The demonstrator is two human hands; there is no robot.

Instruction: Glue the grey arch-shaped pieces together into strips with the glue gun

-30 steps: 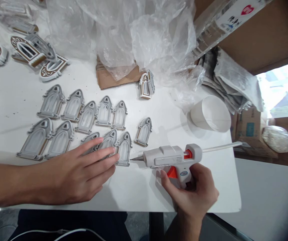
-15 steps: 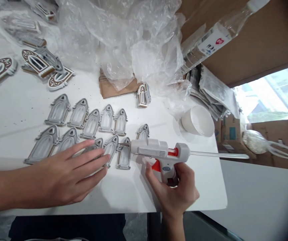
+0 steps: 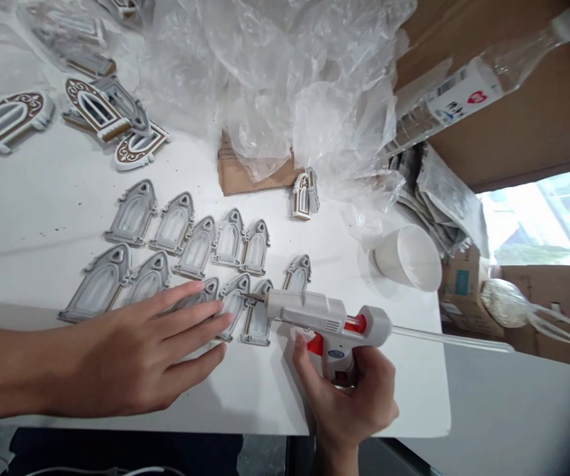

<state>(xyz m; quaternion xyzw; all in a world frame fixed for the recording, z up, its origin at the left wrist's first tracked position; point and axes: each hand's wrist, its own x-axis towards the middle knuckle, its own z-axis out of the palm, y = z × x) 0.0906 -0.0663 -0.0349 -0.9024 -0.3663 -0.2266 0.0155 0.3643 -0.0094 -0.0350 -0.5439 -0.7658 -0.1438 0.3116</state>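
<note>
My right hand point(image 3: 352, 396) grips a white glue gun point(image 3: 327, 316) with a red trigger under the index finger. Its metal tip sits over the top of a grey arched window piece point(image 3: 258, 320) at the right end of the front row. My left hand point(image 3: 141, 350) lies flat with fingers stretched out, pressing on the grey window pieces point(image 3: 200, 297) just left of that one. Two rows of several such grey pieces point(image 3: 186, 235) lie on the white table point(image 3: 41, 211). A clear glue stick point(image 3: 448, 338) juts from the gun's back.
A white paper cup point(image 3: 407, 258) lies on its side at the right. Crumpled clear plastic point(image 3: 285, 79) and brown paper point(image 3: 245, 175) fill the back. Brown-and-white decorated window pieces point(image 3: 101, 109) lie at far left, a small one point(image 3: 305, 195) mid-table. The table's right edge is near; cardboard boxes point(image 3: 513, 86) stand beyond.
The glue gun has moved left, from beside the front row to having its tip over the rightmost grey piece. My left hand has stayed flat on the neighbouring pieces.
</note>
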